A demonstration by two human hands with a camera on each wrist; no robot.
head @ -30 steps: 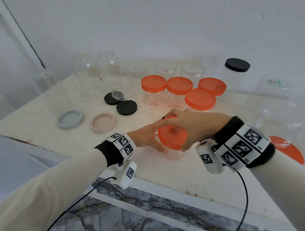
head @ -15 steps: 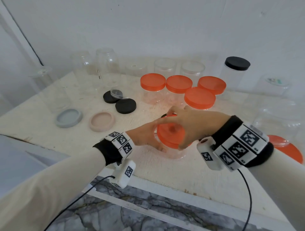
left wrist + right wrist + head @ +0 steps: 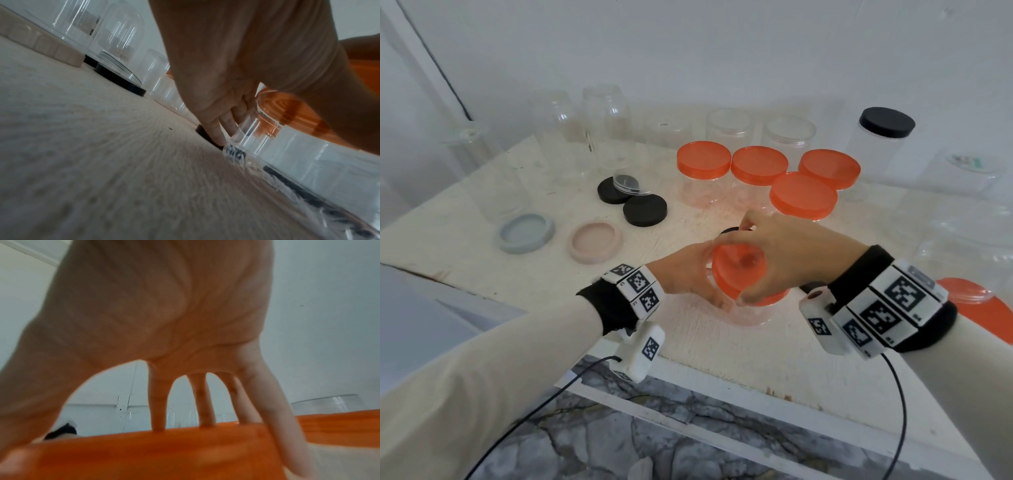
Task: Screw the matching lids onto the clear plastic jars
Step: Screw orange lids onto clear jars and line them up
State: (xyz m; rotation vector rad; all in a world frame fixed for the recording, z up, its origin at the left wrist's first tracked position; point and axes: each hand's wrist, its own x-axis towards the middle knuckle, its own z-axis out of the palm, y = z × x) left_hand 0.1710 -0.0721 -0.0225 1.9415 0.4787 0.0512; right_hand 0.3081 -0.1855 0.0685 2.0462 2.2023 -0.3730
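A clear plastic jar (image 3: pixel 751 313) stands near the table's front edge with an orange lid (image 3: pixel 739 270) on its mouth. My left hand (image 3: pixel 688 274) grips the jar's side from the left; in the left wrist view its fingers (image 3: pixel 213 129) curl round the clear wall (image 3: pixel 298 146). My right hand (image 3: pixel 784 257) arches over the lid from the right and grips its rim. In the right wrist view the fingertips (image 3: pixel 159 423) reach over the orange lid (image 3: pixel 154 456) to its far edge. The jar's lower part is partly hidden by both hands.
Several jars with orange lids (image 3: pixel 803 193) stand behind my hands. Two black lids (image 3: pixel 643 209), a grey lid (image 3: pixel 525 232) and a pink lid (image 3: pixel 594 241) lie to the left. Open clear jars (image 3: pixel 602 123) line the back wall. A black-lidded jar (image 3: pixel 883 137) and an orange lid (image 3: pixel 986 308) sit right.
My right hand has turned on the orange lid, its thumb swinging down toward the near rim. The left hand keeps its hold on the jar.
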